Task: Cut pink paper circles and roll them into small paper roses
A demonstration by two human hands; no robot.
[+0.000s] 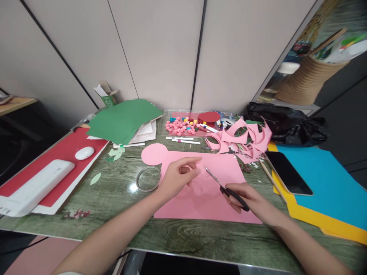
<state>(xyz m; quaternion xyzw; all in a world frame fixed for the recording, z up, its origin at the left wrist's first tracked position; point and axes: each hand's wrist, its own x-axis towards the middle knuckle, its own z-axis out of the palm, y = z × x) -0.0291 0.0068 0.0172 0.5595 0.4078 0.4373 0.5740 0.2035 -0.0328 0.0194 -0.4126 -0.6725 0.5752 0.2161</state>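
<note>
So our right hand (248, 193) has the scissors (236, 197) gripped by the handles, right over the pink sheet (183, 208). Their long axis runs diagonally, with the tips aimed away from us and to the left, toward our left hand (177, 175). That one's loosely curled above the sheet, and we can't tell if it's pinching anything. The tape ring (138, 180) lies just left of it, pink circle (154, 154) beyond.
</note>
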